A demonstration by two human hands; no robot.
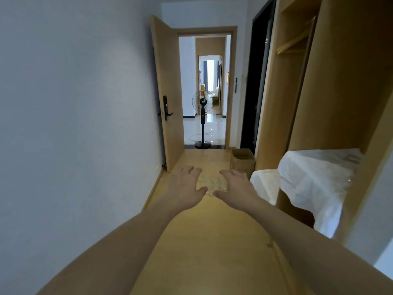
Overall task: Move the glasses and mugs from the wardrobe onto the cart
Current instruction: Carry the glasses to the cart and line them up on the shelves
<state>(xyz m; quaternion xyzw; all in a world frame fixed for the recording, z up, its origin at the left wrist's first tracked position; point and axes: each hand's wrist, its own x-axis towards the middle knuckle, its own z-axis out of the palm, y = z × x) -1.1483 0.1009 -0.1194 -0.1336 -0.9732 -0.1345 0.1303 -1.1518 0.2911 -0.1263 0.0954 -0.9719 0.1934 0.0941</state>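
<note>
A clear, textured glass piece [211, 183] is held out in front of me, above the wooden floor. My left hand [184, 188] cups its left side and my right hand [236, 188] cups its right side, thumbs nearly meeting under it. Most of the glass is hidden by my palms, so I cannot tell its exact shape. The open wooden wardrobe [331, 86] stands to my right, with a white cloth [314, 179] draped over its low shelf. No cart is in view.
A plain wall runs along my left. Ahead, a wooden door [168, 92] stands open onto a tiled hall, where a black pedestal fan [203, 120] stands in the doorway. A brown cardboard box [242, 160] sits on the floor by the wardrobe's corner.
</note>
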